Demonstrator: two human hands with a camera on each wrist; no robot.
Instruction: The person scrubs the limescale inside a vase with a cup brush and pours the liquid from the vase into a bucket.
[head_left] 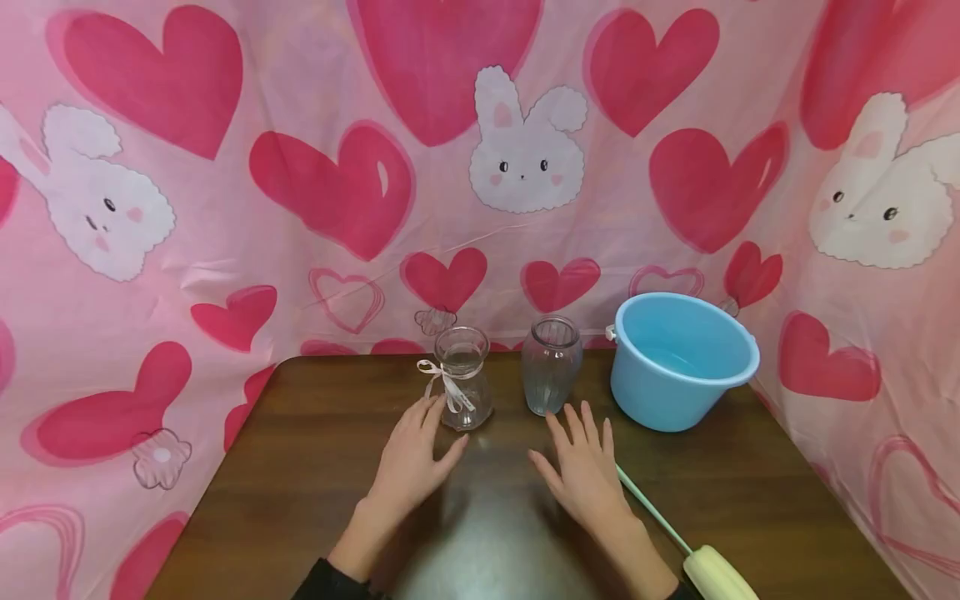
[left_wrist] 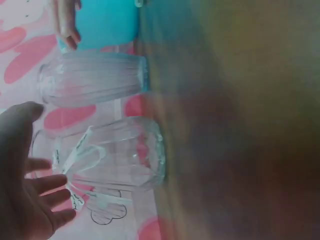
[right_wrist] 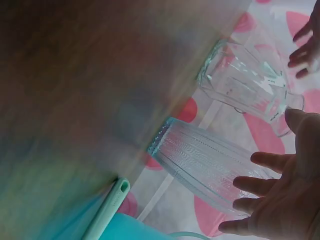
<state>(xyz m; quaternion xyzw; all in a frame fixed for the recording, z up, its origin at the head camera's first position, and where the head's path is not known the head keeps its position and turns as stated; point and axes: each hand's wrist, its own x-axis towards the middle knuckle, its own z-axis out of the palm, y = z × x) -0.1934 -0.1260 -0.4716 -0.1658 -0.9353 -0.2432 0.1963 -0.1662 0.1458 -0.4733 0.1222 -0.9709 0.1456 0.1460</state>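
Head view: I see the left hand (head_left: 411,458) flat on the table (head_left: 300,467), fingers straight and released, fingertips just beside the base of the ribbon vase (head_left: 462,377). The right hand (head_left: 581,467) lies flat as well, fingers spread and grasping nothing, fingertips near the base of the ribbed vase (head_left: 552,364). Both vases stand upright near the table's far edge, close to each other but apart. The bucket (head_left: 678,358) stands right of the ribbed vase, with water in its bottom. The brush (head_left: 686,546) lies on the table beside the right wrist, its thin stem partly under the right hand.

Left wrist view: I see the left hand (left_wrist: 25,185) open, fingers extended toward the ribbon vase (left_wrist: 107,155) without closing on it. The ribbed vase (left_wrist: 92,79) and bucket (left_wrist: 107,22) sit beyond it.

Right wrist view: I see the right hand (right_wrist: 280,200) open, fingers extended beside the ribbed vase (right_wrist: 200,160); I cannot tell whether they touch it. The ribbon vase (right_wrist: 247,85) stands beyond, and the brush (right_wrist: 107,210) lies at the lower edge.
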